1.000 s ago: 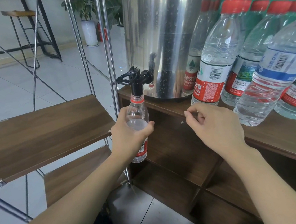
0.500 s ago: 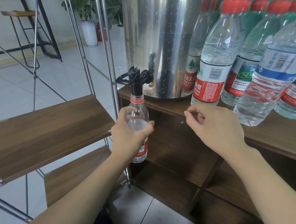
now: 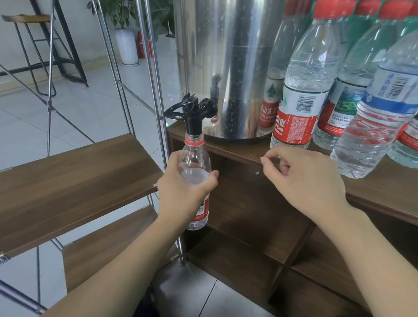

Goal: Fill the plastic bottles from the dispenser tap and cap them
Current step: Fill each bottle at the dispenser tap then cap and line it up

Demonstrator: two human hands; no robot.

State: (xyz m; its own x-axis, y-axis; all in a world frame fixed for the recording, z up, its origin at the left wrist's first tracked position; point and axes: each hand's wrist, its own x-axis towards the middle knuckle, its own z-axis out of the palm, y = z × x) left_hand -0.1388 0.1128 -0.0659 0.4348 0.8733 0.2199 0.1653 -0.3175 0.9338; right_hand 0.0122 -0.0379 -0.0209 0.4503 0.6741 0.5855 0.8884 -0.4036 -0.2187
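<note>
My left hand [image 3: 184, 194] grips the bottle [image 3: 195, 180] (uncapped) under the tap [image 3: 194, 113]; my right hand [image 3: 303, 177], fingers curled, rests beside it.

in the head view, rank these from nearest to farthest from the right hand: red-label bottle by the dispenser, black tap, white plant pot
From the right hand:
1. red-label bottle, just behind the fingers on the cabinet top.
2. black tap, to the left, over the small bottle's mouth.
3. white plant pot, far left on the floor in the background.

A wooden shelf top [image 3: 390, 198] carries the steel dispenser [image 3: 227, 58] and capped bottles [image 3: 301, 90].
</note>
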